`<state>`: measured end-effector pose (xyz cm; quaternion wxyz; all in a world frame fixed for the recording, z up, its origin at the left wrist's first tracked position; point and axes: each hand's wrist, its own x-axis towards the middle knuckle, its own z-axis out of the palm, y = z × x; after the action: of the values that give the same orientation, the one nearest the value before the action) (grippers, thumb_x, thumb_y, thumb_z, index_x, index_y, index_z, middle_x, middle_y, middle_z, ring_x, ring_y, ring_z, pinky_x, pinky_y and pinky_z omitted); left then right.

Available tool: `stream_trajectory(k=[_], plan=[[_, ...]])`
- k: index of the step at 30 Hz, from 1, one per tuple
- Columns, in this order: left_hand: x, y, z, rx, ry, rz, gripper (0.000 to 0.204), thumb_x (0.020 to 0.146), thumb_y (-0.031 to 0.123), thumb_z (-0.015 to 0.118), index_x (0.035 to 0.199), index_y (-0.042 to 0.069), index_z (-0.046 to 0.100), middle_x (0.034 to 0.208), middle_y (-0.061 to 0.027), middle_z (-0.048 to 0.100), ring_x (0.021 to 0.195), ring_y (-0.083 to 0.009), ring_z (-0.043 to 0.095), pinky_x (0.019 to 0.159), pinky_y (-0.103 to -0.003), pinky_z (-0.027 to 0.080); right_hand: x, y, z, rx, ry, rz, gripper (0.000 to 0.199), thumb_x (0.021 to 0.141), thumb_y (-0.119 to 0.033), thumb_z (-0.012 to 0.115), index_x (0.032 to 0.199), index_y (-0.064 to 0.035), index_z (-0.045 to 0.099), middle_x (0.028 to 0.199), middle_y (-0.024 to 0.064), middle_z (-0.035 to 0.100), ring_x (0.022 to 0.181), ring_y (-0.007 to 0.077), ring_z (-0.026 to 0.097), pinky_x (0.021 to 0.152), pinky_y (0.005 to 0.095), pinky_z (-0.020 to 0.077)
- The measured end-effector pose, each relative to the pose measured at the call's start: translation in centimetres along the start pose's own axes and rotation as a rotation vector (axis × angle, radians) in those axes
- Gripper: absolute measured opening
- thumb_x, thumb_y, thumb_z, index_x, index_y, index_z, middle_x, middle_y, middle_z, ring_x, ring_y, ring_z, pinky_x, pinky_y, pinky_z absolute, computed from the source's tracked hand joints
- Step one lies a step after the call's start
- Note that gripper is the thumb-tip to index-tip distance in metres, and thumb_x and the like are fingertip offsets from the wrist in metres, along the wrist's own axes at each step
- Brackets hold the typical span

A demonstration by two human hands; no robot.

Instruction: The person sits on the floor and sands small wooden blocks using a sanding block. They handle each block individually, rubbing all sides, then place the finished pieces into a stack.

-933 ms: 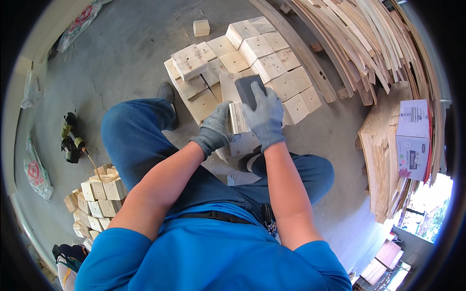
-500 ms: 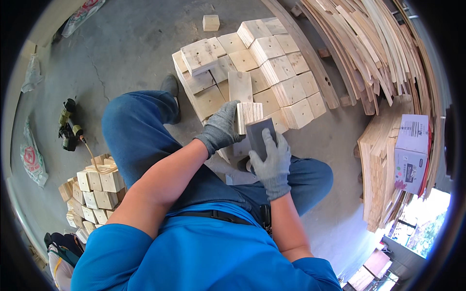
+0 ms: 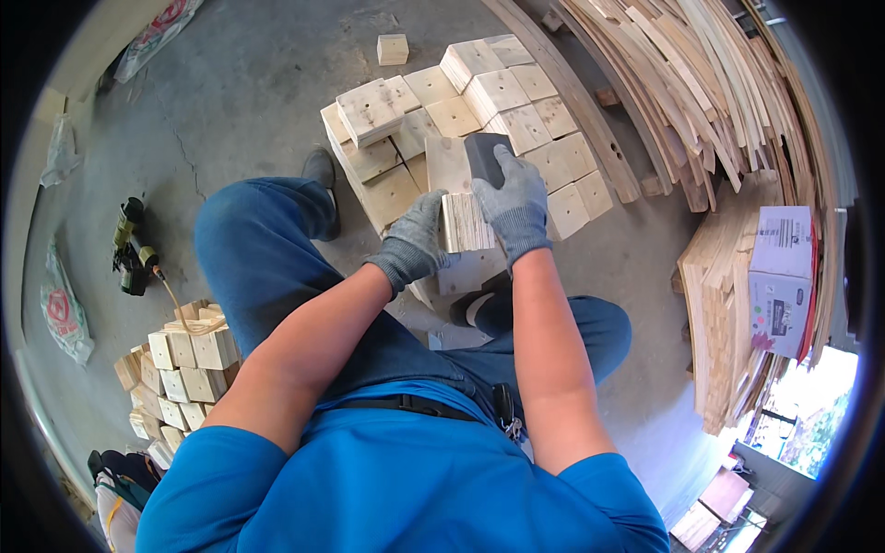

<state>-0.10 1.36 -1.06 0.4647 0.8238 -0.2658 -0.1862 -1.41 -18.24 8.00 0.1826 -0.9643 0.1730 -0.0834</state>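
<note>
My left hand, in a grey knit glove, is closed on the left side of a wooden block whose layered, striped edge faces me. My right hand, gloved alike, grips a dark grey sanding block. The sanding block is tilted, just beyond the striped edge and by the right side of a pale wooden face. Whether it touches the wood I cannot tell. Beneath and around both hands lies a stack of pale wooden blocks, many with a small hole in the top.
A single block lies on the floor beyond the stack. Long wooden strips and a printed carton are at the right. To the left are a power tool with a hose and another heap of blocks.
My right hand has moved away from me with the sanding block, from the near right corner of the striped edge to beyond it. My left hand keeps its hold, nearly in place.
</note>
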Motion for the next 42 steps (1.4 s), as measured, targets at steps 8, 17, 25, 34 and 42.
stream_trajectory(k=[8,17,25,34,42], plan=[[-0.7,1.7,-1.5,0.074,-0.022,-0.043,0.100,0.072,0.036,0.095,0.154,0.010,0.044,0.147,-0.0212,0.056,0.136,-0.0402,0.059,0.116,-0.045,0.050,-14.3,-0.4,-3.3,-0.026,-0.071,-0.060,0.080,0.082,-0.026,0.087,0.155,-0.0099,0.059,0.147,0.0270,0.054,0.134,0.0467,0.054,0.116,0.0558,0.0431],[-0.5,2.0,-1.4,0.007,-0.042,-0.072,0.092,0.073,0.029,0.092,0.149,0.008,0.045,0.143,-0.0228,0.057,0.132,-0.0428,0.061,0.112,-0.046,0.052,-9.6,0.0,-1.7,-0.065,-0.013,-0.066,0.075,0.083,-0.031,0.085,0.153,-0.0150,0.061,0.144,0.0273,0.057,0.132,0.0469,0.057,0.113,0.0568,0.0467],[-0.1,0.2,-0.3,0.013,-0.006,-0.021,0.105,0.070,0.037,0.099,0.155,0.009,0.043,0.148,-0.0213,0.055,0.135,-0.0402,0.061,0.116,-0.046,0.050,-0.4,-0.1,0.1,-0.038,-0.004,-0.013,0.073,0.083,-0.036,0.086,0.149,-0.0145,0.065,0.137,0.0268,0.063,0.126,0.0449,0.063,0.108,0.0534,0.0519],[-0.5,1.0,-1.2,0.084,-0.043,-0.015,0.105,0.071,0.034,0.096,0.157,0.009,0.041,0.148,-0.0228,0.054,0.139,-0.0412,0.056,0.119,-0.045,0.048,-15.8,-0.8,-3.0,-0.022,-0.062,-0.127,0.078,0.081,-0.030,0.088,0.152,-0.0141,0.060,0.144,0.0283,0.054,0.129,0.0489,0.056,0.109,0.0599,0.0460],[-0.4,0.2,-0.4,0.045,-0.003,-0.006,0.105,0.070,0.034,0.095,0.155,0.006,0.041,0.147,-0.0242,0.054,0.137,-0.0431,0.057,0.117,-0.045,0.048,-8.5,-1.6,-1.2,-0.035,0.002,-0.128,0.071,0.083,-0.028,0.084,0.150,-0.0198,0.063,0.142,0.0234,0.059,0.126,0.0462,0.061,0.106,0.0570,0.0501]])
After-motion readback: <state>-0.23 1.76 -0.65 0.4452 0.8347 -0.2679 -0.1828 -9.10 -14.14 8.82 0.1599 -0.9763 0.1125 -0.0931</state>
